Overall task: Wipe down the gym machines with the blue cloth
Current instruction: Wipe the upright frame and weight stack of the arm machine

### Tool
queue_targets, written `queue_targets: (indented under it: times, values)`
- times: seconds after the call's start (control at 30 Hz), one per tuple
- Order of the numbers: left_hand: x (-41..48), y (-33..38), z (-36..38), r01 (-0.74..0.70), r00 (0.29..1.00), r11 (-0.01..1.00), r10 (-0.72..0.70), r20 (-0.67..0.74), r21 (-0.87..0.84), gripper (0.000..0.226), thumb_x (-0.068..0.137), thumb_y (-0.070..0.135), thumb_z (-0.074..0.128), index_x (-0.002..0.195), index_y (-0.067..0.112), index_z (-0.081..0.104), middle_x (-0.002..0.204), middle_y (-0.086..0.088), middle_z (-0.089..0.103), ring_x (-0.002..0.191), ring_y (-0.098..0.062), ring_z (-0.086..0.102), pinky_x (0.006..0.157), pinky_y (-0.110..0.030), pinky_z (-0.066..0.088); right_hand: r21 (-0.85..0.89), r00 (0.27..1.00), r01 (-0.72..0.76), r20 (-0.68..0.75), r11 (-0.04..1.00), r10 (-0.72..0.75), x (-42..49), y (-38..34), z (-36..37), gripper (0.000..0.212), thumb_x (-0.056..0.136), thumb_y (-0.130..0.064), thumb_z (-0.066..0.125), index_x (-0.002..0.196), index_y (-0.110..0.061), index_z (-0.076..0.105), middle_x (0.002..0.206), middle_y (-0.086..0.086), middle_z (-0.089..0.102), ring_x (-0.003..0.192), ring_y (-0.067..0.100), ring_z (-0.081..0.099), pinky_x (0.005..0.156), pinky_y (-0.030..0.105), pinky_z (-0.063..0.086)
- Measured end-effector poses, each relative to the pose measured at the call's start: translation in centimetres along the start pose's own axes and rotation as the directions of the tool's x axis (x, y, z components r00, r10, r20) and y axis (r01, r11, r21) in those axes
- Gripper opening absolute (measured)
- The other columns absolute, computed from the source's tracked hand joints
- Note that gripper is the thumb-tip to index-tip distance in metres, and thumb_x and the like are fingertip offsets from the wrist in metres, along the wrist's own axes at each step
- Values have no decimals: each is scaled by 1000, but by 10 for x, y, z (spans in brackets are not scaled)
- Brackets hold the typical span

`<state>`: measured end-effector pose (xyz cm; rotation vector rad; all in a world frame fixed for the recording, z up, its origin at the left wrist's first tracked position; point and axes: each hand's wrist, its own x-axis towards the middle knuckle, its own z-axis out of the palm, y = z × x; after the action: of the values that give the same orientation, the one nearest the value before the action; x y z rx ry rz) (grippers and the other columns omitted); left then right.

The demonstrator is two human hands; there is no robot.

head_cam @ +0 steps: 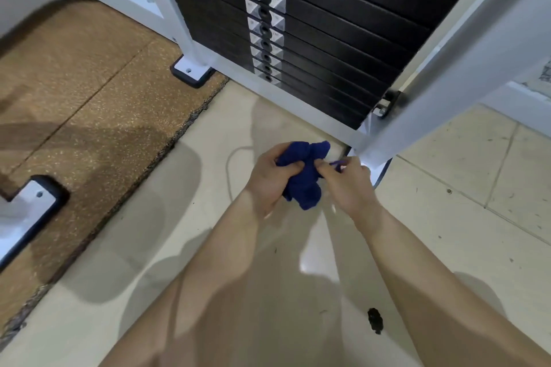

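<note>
A crumpled blue cloth (307, 176) hangs bunched between both hands, just above the pale tiled floor. My left hand (269, 180) grips its left side with curled fingers. My right hand (348, 185) pinches a fold on its right side. Right behind them stands the gym machine: a black weight stack (328, 33) with numbered silver labels, held in a white frame (447, 74). The cloth is close to the frame's lower corner, apart from it.
A brown speckled rubber mat (89, 104) covers the floor at left, with a ragged edge. White machine feet (190, 68) and another white foot (26, 211) rest on it. A dark spot (375, 320) marks the tile near my right forearm.
</note>
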<state>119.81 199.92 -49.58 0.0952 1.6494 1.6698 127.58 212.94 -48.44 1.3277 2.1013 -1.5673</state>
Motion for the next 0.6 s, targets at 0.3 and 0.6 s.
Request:
queue_targets:
  times: [0.3, 0.6]
  values:
    - [-6, 1, 12, 27, 998, 992, -33, 51, 127, 27, 104, 15, 43, 98, 3, 66, 72, 6, 70, 65, -4, 64, 58, -16, 51, 661, 987, -159, 86, 733, 137, -1, -4, 9, 30, 106, -33, 48, 109, -12, 69, 105, 9, 74, 105, 29, 69, 90, 45, 57]
    - [24, 17, -24, 212, 965, 966, -231, 122, 152, 49, 84, 11, 75, 129, 20, 56, 121, -14, 68, 108, -31, 68, 89, -48, 59, 156, 999, 44, 3, 987, -45, 28, -15, 24, 11, 95, -28, 68, 98, -17, 71, 99, 3, 74, 95, 23, 71, 89, 39, 58]
